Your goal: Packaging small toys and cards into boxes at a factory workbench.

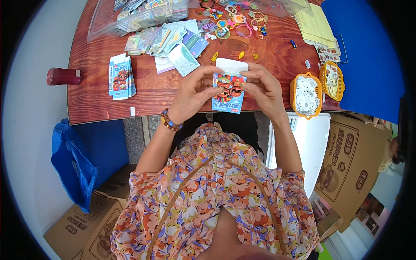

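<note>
Between both hands, at the front edge of the table, is a small blue cardboard box (227,104) printed with colourful cartoon figures. Its white end flap stands up at the far side. My left hand (196,92) grips the box's left side, thumb across the printed face. On the other side my right hand (265,89) holds it too, with the thumb on the face and fingers near the flap. What the box contains is hidden. A stack of flat blue boxes (121,78) of the same print lies to the left.
Cards (183,58) are spread beyond my left hand, below a clear plastic bin (104,27). Small trinkets and bands (243,30) lie at the back. Two yellow baskets (306,113) with small packets stand right, near yellow paper (315,30). A dark red bottle (65,76) sits left.
</note>
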{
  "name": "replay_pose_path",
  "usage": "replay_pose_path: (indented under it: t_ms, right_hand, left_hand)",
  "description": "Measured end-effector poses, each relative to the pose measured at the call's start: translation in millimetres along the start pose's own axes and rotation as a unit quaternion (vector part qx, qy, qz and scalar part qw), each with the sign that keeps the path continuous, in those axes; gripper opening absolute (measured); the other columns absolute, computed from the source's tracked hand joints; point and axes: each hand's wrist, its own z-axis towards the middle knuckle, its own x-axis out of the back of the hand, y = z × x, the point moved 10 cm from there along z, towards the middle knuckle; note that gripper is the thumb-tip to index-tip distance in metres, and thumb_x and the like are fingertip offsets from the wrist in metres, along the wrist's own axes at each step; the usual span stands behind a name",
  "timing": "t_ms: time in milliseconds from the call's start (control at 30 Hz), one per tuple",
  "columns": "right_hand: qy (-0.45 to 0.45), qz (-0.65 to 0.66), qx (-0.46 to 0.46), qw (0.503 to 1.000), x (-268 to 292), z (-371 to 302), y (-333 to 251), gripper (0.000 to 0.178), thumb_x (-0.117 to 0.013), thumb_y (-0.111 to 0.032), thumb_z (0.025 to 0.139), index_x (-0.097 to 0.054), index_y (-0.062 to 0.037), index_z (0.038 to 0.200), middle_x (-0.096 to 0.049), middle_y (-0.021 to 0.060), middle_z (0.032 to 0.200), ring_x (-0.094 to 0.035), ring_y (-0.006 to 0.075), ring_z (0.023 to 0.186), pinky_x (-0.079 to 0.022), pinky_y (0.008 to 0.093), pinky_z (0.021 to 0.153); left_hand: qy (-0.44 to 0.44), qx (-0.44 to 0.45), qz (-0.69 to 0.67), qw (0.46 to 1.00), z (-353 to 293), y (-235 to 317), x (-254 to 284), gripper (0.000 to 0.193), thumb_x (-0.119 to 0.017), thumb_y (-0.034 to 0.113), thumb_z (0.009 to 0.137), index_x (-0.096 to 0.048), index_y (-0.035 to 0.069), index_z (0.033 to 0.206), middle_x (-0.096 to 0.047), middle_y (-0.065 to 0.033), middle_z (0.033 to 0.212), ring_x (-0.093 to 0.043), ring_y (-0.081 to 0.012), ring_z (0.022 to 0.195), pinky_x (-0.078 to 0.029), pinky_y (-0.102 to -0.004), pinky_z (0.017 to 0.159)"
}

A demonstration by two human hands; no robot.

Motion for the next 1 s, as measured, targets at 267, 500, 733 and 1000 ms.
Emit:
replay_pose_path:
  t_ms: [267, 500, 733, 1000]
  right_hand:
    - [0.012, 0.044, -0.096, 0.994, -3.1, 2.3, -3.0, 0.014, -0.061, -0.002, 0.096, -0.062, -0.0001, 0.110, -0.063, 0.0089, 0.114, -0.060, 0.0099, 0.097, -0.049, 0.0245, 0.084]
    - [0.019, 0.050, -0.071, 0.996, -3.6, 6.1, 5.5, 0.006, -0.061, -0.005, 0.097, -0.062, -0.0004, 0.101, -0.065, 0.0082, 0.112, -0.059, 0.0089, 0.098, -0.048, 0.0241, 0.085]
    - [-0.030, 0.055, -0.176, 0.982, 2.5, 6.1, 14.9, 0.022, -0.064, -0.004, 0.094, -0.069, 0.0008, 0.115, -0.071, 0.0063, 0.108, -0.065, 0.0101, 0.100, -0.053, 0.0250, 0.086]
    - [-0.068, 0.004, -0.202, 0.977, 2.2, 6.6, 19.0, 0.020, -0.066, -0.001, 0.092, -0.072, 0.0011, 0.111, -0.074, 0.0042, 0.100, -0.067, 0.0091, 0.093, -0.054, 0.0241, 0.083]
  left_hand:
    - [0.035, 0.006, 0.004, 0.999, -7.8, -3.4, -3.1, 0.032, -0.070, -0.001, 0.088, -0.059, 0.001, 0.118, -0.063, -0.0064, 0.105, -0.069, -0.0144, 0.091, -0.057, -0.0266, 0.077]
    - [0.045, -0.014, 0.089, 0.995, -10.5, -0.5, -4.7, 0.037, -0.074, 0.000, 0.084, -0.061, 0.003, 0.119, -0.063, -0.0077, 0.102, -0.067, -0.0141, 0.082, -0.056, -0.0282, 0.070]
    - [0.026, 0.011, 0.035, 0.999, -7.9, -6.2, -7.7, 0.042, -0.073, 0.000, 0.085, -0.053, 0.004, 0.122, -0.066, -0.0094, 0.103, -0.068, -0.0141, 0.087, -0.056, -0.0293, 0.072]
    - [-0.002, 0.039, 0.043, 0.998, -5.7, -2.1, -11.5, 0.050, -0.073, 0.003, 0.086, -0.042, 0.004, 0.125, -0.067, -0.0132, 0.107, -0.068, -0.0178, 0.089, -0.055, -0.0311, 0.073]
